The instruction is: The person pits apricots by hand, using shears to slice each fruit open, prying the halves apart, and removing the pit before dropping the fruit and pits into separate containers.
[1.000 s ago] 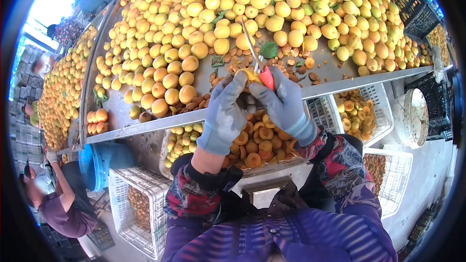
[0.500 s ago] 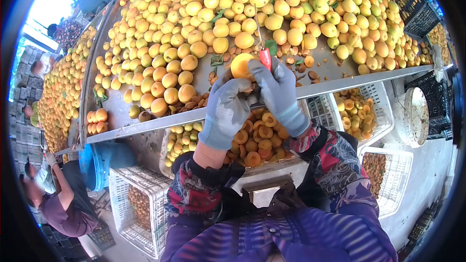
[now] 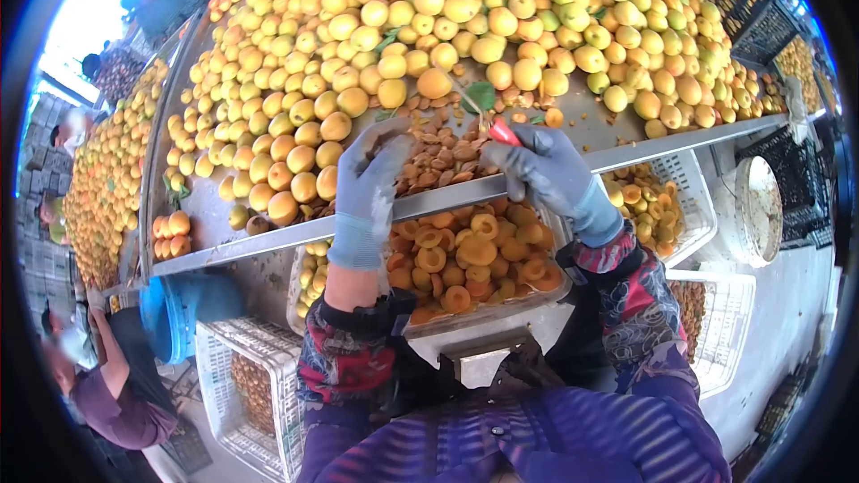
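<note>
My right hand, in a grey glove, is closed round the red handle of a knife, whose thin blade points up and away over the table. To the left, my gloved left hand is open with its fingers curved, beside a heap of brown apricot pits at the table's edge. Whole yellow-orange apricots are piled beyond both hands. Below the edge, between my forearms, stands a crate of halved apricots. A green leaf lies by the blade.
A metal rim runs along the table front. White crates stand on the floor at both sides, with a blue bucket at left and a white bucket at right. Another person sits at far left.
The apricot between my hands is gone from them. My hands have moved apart, left hand leftward and right hand rightward with the knife, uncovering the pits and the crate of halves.
</note>
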Demonstrator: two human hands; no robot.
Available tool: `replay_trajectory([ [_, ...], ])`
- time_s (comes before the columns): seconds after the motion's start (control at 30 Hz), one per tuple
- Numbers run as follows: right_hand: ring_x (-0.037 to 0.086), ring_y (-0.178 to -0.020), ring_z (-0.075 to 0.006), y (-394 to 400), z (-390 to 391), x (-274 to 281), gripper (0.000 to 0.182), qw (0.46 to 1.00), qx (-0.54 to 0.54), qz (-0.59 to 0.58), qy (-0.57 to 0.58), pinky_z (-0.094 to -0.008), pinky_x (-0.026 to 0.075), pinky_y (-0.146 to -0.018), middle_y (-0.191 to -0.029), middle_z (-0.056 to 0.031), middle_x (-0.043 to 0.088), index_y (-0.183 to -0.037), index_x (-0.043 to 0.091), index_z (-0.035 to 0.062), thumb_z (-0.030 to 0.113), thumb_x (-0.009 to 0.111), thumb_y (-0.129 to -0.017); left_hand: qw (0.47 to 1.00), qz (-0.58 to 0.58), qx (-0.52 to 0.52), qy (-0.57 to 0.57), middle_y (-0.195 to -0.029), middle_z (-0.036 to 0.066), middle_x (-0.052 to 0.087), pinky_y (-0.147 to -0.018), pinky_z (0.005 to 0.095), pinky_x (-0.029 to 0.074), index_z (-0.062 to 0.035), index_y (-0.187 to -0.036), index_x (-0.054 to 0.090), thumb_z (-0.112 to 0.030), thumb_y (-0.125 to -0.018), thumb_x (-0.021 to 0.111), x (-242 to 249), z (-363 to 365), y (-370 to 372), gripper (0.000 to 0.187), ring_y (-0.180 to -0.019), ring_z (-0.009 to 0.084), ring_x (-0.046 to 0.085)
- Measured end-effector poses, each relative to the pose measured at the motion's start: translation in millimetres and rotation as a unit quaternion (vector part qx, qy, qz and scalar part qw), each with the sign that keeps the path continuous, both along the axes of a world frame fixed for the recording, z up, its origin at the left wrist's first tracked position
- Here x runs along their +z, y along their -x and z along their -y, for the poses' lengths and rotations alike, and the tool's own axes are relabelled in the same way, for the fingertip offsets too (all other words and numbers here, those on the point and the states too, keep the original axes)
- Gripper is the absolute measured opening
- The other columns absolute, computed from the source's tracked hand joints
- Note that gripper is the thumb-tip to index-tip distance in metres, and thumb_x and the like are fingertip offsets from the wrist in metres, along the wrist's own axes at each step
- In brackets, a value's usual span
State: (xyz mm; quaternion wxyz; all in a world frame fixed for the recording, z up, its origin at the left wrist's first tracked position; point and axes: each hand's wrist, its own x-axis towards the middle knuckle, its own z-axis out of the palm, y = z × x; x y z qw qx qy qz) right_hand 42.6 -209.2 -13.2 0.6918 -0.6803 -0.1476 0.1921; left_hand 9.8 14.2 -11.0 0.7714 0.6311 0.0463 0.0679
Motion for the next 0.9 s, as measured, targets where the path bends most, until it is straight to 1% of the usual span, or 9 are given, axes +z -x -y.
replay_trajectory([
  [0.2, 0.049, -0.045, -0.0062, -11, 18, 26, 0.017, 0.97, -0.239, 0.034, -0.004, -0.0201, 0.033, -0.037, -0.054, 0.0, 0.052, -0.084, 0.061, 0.0034, 0.02, 0.063, -0.088, 0.963, 0.08, 0.04, -0.256, -0.096, 0.004, 0.064, -0.072, 0.0223, 0.045, 0.0002, -0.11, 0.063, -0.005, -0.085, 0.058, -6, -33, -10, 0.026, -0.081, 0.0096, 0.055],
  [0.4, 0.038, -0.034, -0.0051, -10, 13, 21, 0.021, 0.964, -0.266, 0.001, -0.019, -0.0193, 0.027, -0.033, -0.053, -0.0018, 0.052, -0.082, 0.06, 0.0041, 0.024, 0.063, -0.087, 0.764, -0.037, 0.107, -0.635, -0.103, 0.015, 0.061, -0.075, 0.0383, 0.051, -0.0077, -0.11, 0.06, -0.02, -0.073, 0.072, -7, -92, 11, 0.041, -0.086, 0.0294, 0.062],
  [0.53, 0.052, -0.046, -0.0113, -9, 8, 17, 0.023, 0.965, -0.249, -0.006, 0.081, -0.0262, 0.042, -0.039, -0.061, -0.0023, 0.056, -0.09, 0.061, 0.0014, 0.023, 0.065, -0.086, 0.625, -0.196, 0.039, -0.754, -0.109, 0.018, 0.058, -0.081, 0.044, 0.05, -0.0108, -0.115, 0.056, -0.032, -0.071, 0.075, -3, -69, 7, 0.052, -0.097, 0.0367, 0.06],
  [0.57, 0.055, -0.053, -0.0122, -12, 3, -7, 0.021, 0.961, -0.272, 0.04, -0.017, -0.0277, 0.046, -0.045, -0.065, -0.0017, 0.057, -0.092, 0.062, 0.0001, 0.02, 0.068, -0.085, 0.626, -0.156, 0.05, -0.762, -0.109, 0.019, 0.057, -0.08, 0.0445, 0.051, -0.0104, -0.113, 0.056, -0.033, -0.071, 0.075, -18, -76, 1, 0.052, -0.097, 0.0376, 0.06],
  [0.6, 0.054, -0.054, -0.0113, -13, -16, 2, 0.017, 0.841, -0.289, -0.088, -0.449, -0.0272, 0.047, -0.049, -0.065, 0.0002, 0.057, -0.087, 0.063, 0.0003, 0.015, 0.07, -0.083, 0.626, -0.11, 0.065, -0.769, -0.109, 0.019, 0.057, -0.08, 0.045, 0.051, -0.01, -0.112, 0.055, -0.035, -0.071, 0.075, -33, -84, -3, 0.051, -0.096, 0.0385, 0.06],
  [0.63, 0.054, -0.055, -0.0104, -25, -4, -35, 0.016, 0.936, -0.292, 0.17, -0.1, -0.0263, 0.046, -0.049, -0.063, 0.0014, 0.056, -0.086, 0.064, 0.0004, 0.015, 0.07, -0.083, 0.621, -0.155, 0.05, -0.767, -0.108, 0.019, 0.057, -0.08, 0.0452, 0.052, -0.0086, -0.109, 0.054, -0.035, -0.071, 0.075, -26, -80, -7, 0.051, -0.096, 0.0372, 0.061],
  [0.67, 0.054, -0.055, -0.0087, -9, -2, 1, 0.018, 0.95, -0.26, 0.156, 0.067, -0.0258, 0.045, -0.049, -0.063, 0.001, 0.055, -0.093, 0.062, -0.0001, 0.015, 0.068, -0.085, 0.63, -0.2, 0.032, -0.75, -0.104, 0.019, 0.058, -0.079, 0.0457, 0.052, -0.009, -0.11, 0.053, -0.032, -0.07, 0.074, -10, -72, -7, 0.05, -0.094, 0.0369, 0.061],
  [0.7, 0.054, -0.055, -0.0062, -3, -1, 17, 0.018, 0.969, -0.234, 0.026, 0.072, -0.0242, 0.044, -0.049, -0.063, 0.0004, 0.055, -0.093, 0.06, -0.0006, 0.015, 0.066, -0.086, 0.636, -0.19, 0.045, -0.746, -0.102, 0.018, 0.059, -0.077, 0.0456, 0.051, -0.0093, -0.108, 0.054, -0.031, -0.07, 0.074, -12, -72, -6, 0.048, -0.092, 0.0368, 0.061],
  [0.9, 0.053, -0.055, -0.0051, 3, -1, 21, 0.012, 0.976, -0.217, 0.002, -0.025, -0.0212, 0.042, -0.049, -0.067, 0.0004, 0.056, -0.09, 0.058, 0.001, 0.013, 0.062, -0.089, 0.712, -0.036, 0.127, -0.69, -0.098, 0.016, 0.061, -0.072, 0.0422, 0.051, -0.0077, -0.112, 0.054, -0.021, -0.072, 0.07, -25, -75, 1, 0.045, -0.084, 0.0349, 0.062],
])
